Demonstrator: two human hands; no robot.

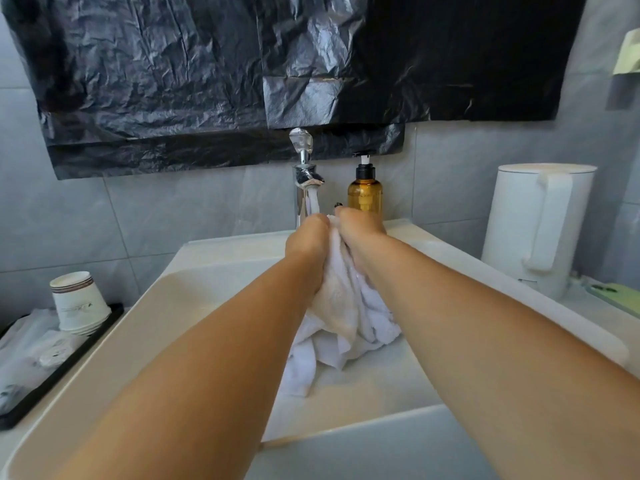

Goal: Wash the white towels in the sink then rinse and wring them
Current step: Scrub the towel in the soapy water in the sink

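My view runs down both forearms into the sink [180, 299]. The towel [341, 306] hangs roughly upright, its bunched top clamped between my left hand [306, 242] and right hand [360, 225], both gripping it side by side; its tail pools on the basin floor. The tap [306, 178] runs just beyond my knuckles. I judge there's room left and right; the bottle [365, 195] crowds the right hand.
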